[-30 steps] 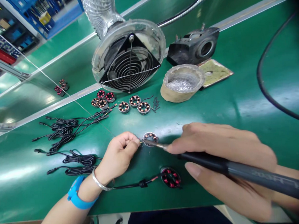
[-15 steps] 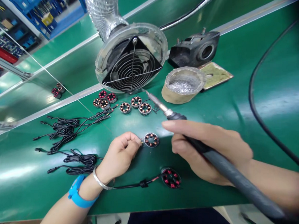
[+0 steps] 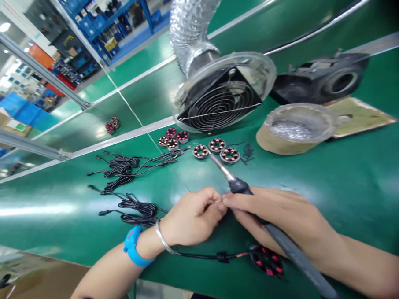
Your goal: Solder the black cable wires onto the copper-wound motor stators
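Observation:
My right hand is closed round a soldering iron, its metal tip pointing up and left. Beside it my left hand pinches a thin wire, and the fingertips of both hands meet there. The small motor stator seen earlier at my left fingertips is now hidden by the hands. Below them lies a stator with red coils, joined to a black cable that runs under my left wrist. Beyond the iron's tip sit several copper-coil stators.
A fume extractor fan on a silver duct stands at the back. To its right are a round pot with silvery contents, a black iron stand and a yellowish plate. Bundled black cables lie at left.
My right hand has brought the soldering iron over to my left hand, so the fingertips now meet. The copper-coil stator has gone out of sight behind the hands. The camera view has turned left.

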`<state>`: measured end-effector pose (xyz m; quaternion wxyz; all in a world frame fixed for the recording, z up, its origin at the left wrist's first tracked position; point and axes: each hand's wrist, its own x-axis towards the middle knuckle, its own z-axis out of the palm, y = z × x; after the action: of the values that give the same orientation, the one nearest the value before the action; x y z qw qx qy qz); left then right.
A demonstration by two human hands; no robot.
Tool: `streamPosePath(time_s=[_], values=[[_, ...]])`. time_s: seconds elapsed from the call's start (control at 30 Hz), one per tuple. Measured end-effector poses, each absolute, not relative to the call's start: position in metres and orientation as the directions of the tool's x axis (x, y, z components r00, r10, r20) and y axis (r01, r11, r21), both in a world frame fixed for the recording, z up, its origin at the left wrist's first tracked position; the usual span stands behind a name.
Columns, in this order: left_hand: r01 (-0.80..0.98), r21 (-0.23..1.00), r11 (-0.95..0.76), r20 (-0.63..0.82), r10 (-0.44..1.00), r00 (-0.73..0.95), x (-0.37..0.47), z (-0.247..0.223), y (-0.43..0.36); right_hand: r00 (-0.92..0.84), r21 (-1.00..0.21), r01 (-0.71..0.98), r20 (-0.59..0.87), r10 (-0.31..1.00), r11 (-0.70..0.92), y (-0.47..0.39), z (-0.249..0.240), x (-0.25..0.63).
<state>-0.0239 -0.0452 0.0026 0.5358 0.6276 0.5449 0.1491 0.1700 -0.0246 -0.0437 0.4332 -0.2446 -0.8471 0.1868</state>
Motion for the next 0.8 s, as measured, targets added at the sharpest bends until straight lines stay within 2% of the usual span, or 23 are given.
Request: streamPosePath(time_s=[0.17, 0.37, 0.5, 0.8], values=[[0.601, 0.793, 0.099, -0.365, 0.867, 0.339, -0.021, 0.008, -0.045, -0.514, -0.455, 0.247, 0.687, 0.514, 0.855, -0.023, -0.043, 0.168], [0.626, 0.780, 0.021, -0.303, 0.887, 0.348, -0.024, 0.006, -0.044, -0.440, -0.602, 0.263, 0.621, 0.649, 0.754, -0.022, -0.033, 0.162], [0.646, 0.763, 0.025, -0.316, 0.886, 0.339, -0.025, 0.005, -0.044, -0.430, -0.675, 0.259, 0.559, 0.709, 0.690, -0.019, -0.027, 0.163], [0.710, 0.698, -0.091, -0.275, 0.882, 0.383, -0.021, 0.012, -0.045, -0.425, -0.689, 0.149, 0.603, 0.675, 0.709, -0.019, -0.028, 0.158]])
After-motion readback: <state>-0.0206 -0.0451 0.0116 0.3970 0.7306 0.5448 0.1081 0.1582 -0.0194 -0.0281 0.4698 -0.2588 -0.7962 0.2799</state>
